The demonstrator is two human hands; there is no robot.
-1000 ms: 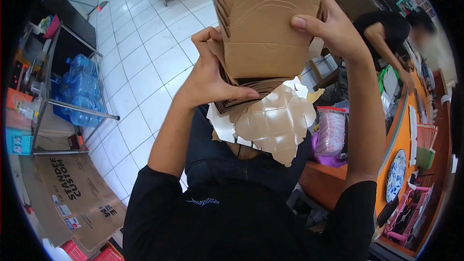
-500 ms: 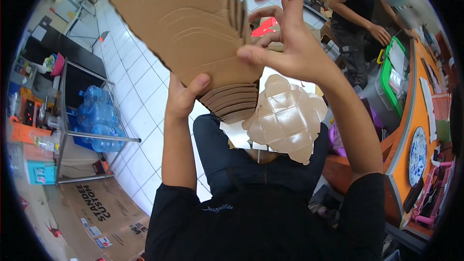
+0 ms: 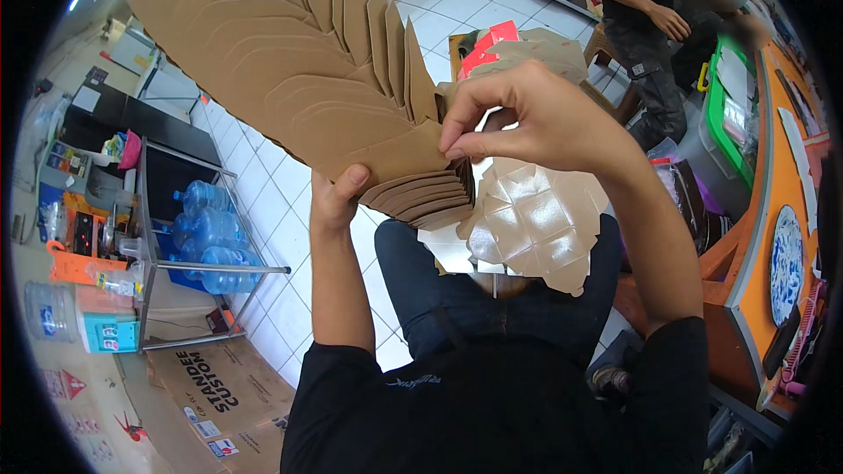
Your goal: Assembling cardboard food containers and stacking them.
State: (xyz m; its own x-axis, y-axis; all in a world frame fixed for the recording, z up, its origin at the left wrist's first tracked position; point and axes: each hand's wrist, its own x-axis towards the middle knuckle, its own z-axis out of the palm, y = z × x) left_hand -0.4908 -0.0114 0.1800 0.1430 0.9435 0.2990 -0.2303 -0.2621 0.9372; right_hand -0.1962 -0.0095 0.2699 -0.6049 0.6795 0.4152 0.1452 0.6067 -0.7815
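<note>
A thick fanned stack of brown die-cut cardboard blanks (image 3: 263,61) slants up to the far left, its cut flaps standing out along the right side. My left hand (image 3: 336,197) grips the stack's near end, thumb on top and the other fingers hidden beneath. At the right edge of the stack, my right hand (image 3: 531,118) has thumb and forefinger pinched on the corner of the top blank. Below the hands, over my lap, lie glossy-faced brown cardboard blanks (image 3: 540,219), partly on a white surface (image 3: 446,250).
Beyond my right hand are a red piece (image 3: 487,51) and more cardboard. A co-worker's hand (image 3: 669,22) is at the far right, near a green-lidded bin (image 3: 716,92). An orange table (image 3: 751,250) stands right. Blue water bottles (image 3: 215,233) sit in a metal rack left.
My right hand has come down from beside the flaps, its spread fingers closing to a pinch at the stack's corner. The stack now shows more fanned flaps. My view has shifted slightly.
</note>
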